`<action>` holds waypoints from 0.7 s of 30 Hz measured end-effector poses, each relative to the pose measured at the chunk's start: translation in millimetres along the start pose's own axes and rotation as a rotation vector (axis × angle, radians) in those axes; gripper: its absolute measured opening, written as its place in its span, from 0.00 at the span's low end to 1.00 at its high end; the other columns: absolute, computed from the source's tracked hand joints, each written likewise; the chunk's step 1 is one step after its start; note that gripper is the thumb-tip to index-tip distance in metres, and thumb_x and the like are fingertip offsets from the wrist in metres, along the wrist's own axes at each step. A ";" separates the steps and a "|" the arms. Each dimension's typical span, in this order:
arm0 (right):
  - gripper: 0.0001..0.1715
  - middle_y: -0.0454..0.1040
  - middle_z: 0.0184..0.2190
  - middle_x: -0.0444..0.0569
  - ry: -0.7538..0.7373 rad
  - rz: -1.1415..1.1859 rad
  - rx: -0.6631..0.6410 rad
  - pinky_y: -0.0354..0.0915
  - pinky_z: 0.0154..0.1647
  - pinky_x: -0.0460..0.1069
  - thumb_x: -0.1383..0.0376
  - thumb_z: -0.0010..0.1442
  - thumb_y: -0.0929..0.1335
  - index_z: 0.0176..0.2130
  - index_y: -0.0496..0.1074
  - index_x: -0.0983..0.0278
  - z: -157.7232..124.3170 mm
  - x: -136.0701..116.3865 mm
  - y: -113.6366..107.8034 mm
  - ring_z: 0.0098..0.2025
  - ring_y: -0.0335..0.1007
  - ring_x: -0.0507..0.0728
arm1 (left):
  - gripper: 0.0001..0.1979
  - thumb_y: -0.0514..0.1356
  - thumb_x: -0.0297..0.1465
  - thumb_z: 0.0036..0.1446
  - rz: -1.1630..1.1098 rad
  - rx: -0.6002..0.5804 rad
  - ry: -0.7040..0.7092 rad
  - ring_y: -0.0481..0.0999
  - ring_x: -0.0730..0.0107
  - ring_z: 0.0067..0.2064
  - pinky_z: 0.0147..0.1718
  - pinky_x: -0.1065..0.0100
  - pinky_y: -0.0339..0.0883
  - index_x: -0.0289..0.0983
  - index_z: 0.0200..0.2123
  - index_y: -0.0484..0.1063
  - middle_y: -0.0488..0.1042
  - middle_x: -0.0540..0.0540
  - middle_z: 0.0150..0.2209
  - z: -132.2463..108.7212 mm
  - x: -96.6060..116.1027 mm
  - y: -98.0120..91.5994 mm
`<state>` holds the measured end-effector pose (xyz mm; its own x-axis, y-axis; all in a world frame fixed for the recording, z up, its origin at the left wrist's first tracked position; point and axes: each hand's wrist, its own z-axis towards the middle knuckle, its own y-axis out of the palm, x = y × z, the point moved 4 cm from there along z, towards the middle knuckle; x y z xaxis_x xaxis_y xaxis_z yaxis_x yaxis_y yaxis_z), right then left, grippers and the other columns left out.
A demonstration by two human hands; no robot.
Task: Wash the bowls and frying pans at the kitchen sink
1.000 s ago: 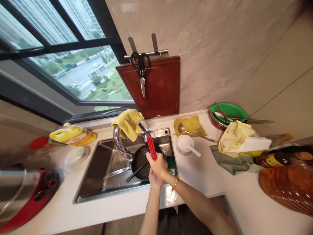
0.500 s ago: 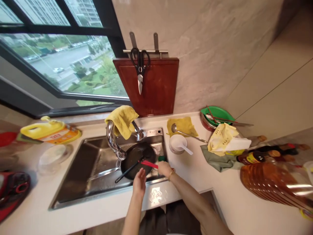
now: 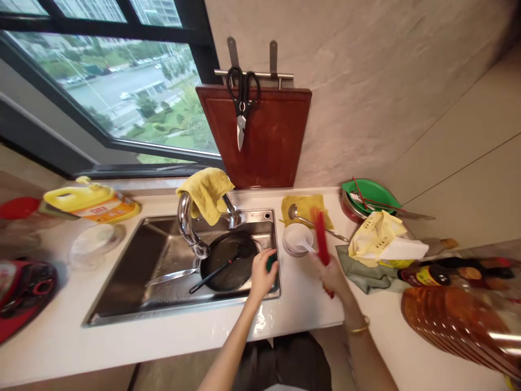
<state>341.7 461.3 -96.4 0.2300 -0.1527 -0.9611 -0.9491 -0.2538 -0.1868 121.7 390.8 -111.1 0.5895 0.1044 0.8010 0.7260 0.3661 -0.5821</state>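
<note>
My right hand (image 3: 332,276) is closed round a bundle of red chopsticks (image 3: 321,238), held upright and blurred over the white counter, just right of the stacked white bowls (image 3: 298,239) with a white spoon. My left hand (image 3: 261,273) reaches into the right end of the steel sink (image 3: 134,277) and its fingers close on a green sponge (image 3: 271,262). Beside that hand a black frying pan (image 3: 228,260) lies in the sink under the chrome tap (image 3: 188,228), which has a yellow cloth (image 3: 207,193) draped over it.
A wooden cutting board (image 3: 264,138) and scissors (image 3: 242,103) hang on the wall. On the right stand a green plate (image 3: 370,191) with cutlery, a yellow basket (image 3: 376,239), a grey cloth, sauce bottles (image 3: 431,274). A ladle lies on a yellow cloth (image 3: 303,209). An oil jug (image 3: 89,202) stands left.
My right hand has carried the red chopsticks out of the sink and rightward over the counter. My left hand has moved to the green sponge at the sink's right end.
</note>
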 end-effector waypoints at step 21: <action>0.17 0.77 0.38 0.59 -0.203 -1.104 -0.192 0.64 0.33 0.48 0.69 0.67 0.55 0.48 0.66 0.71 101.4 18.4 47.7 0.39 0.76 0.61 | 0.13 0.57 0.34 0.59 0.081 0.064 0.230 0.51 0.55 0.67 0.64 0.51 0.48 0.41 0.46 0.73 0.53 0.42 0.67 27.3 -1.4 78.0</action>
<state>278.8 543.1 -143.6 0.8636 0.3982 -0.3092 -0.1967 -0.2985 -0.9339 167.8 444.4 -153.8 0.7153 -0.0743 0.6949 0.6535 0.4234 -0.6274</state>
